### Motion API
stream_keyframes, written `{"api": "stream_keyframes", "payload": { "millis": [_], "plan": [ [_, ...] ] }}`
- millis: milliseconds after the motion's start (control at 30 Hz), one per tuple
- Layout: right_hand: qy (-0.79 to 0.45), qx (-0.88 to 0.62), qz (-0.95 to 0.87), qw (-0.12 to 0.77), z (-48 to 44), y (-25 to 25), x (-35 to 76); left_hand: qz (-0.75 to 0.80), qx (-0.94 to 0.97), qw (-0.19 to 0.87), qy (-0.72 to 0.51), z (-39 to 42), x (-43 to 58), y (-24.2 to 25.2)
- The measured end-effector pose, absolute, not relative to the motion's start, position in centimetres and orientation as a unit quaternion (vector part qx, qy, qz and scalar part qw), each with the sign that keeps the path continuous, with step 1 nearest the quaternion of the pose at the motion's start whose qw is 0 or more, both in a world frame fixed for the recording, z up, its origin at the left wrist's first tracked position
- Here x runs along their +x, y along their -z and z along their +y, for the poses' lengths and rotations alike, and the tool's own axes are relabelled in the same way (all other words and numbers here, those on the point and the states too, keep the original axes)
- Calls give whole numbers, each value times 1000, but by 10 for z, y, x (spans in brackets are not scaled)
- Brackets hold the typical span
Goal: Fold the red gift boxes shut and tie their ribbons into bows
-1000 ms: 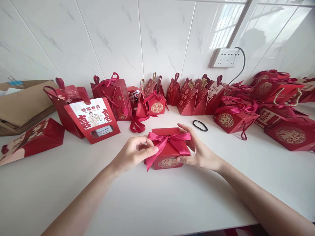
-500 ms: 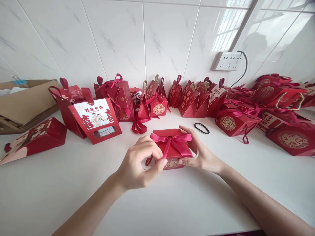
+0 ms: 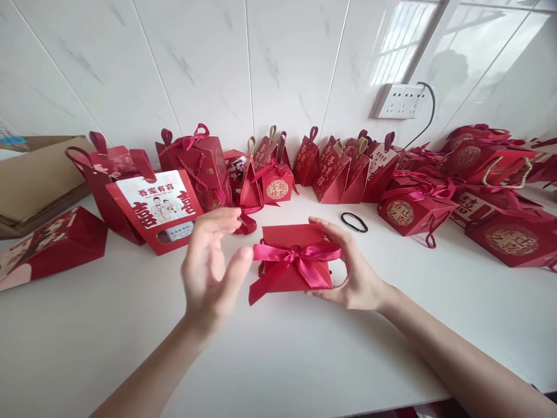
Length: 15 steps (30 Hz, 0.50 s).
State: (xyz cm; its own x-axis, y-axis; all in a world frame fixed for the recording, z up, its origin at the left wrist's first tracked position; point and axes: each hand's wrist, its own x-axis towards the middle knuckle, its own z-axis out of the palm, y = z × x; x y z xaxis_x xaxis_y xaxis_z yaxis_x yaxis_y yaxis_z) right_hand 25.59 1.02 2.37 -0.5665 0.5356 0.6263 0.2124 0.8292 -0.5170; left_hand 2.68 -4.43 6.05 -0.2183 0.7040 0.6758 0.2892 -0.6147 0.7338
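A small red gift box [image 3: 290,241] with a pink satin bow [image 3: 300,260] sits at the middle of the white table, tipped so its top faces me. My right hand [image 3: 348,270] grips it from the right side, thumb at the front and fingers behind. My left hand [image 3: 213,264] hovers just left of the box with its fingers spread, holding nothing and touching nothing. One ribbon tail hangs down at the box's left front corner.
Many red gift boxes and bags line the tiled wall, among them a bag with a couple's picture [image 3: 160,206]. A black hair tie [image 3: 354,222] lies behind the box. Flat brown cardboard [image 3: 39,177] is stacked far left. A wall socket [image 3: 398,100] is upper right.
My left hand has let go of the ribbon and lifted away to the left, opening. The right hand has tilted the box so that its top faces me.
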Motion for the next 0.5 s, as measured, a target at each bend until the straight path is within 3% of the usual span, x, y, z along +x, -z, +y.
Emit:
{"api": "stream_keyframes", "payload": {
  "millis": [200, 400, 500],
  "plan": [
    [-193, -190, -875, 402, 10, -23, 252, 497, 625, 322, -509, -33, 34, -50],
    [-203, -228, -880, 364, 11, -23, 256, 512, 604, 388, -472, -29, 33, -48],
    [-149, -248, -881, 375, 11, -24, 257, 507, 594, 409, -471, -26, 35, -48]
  ]
}}
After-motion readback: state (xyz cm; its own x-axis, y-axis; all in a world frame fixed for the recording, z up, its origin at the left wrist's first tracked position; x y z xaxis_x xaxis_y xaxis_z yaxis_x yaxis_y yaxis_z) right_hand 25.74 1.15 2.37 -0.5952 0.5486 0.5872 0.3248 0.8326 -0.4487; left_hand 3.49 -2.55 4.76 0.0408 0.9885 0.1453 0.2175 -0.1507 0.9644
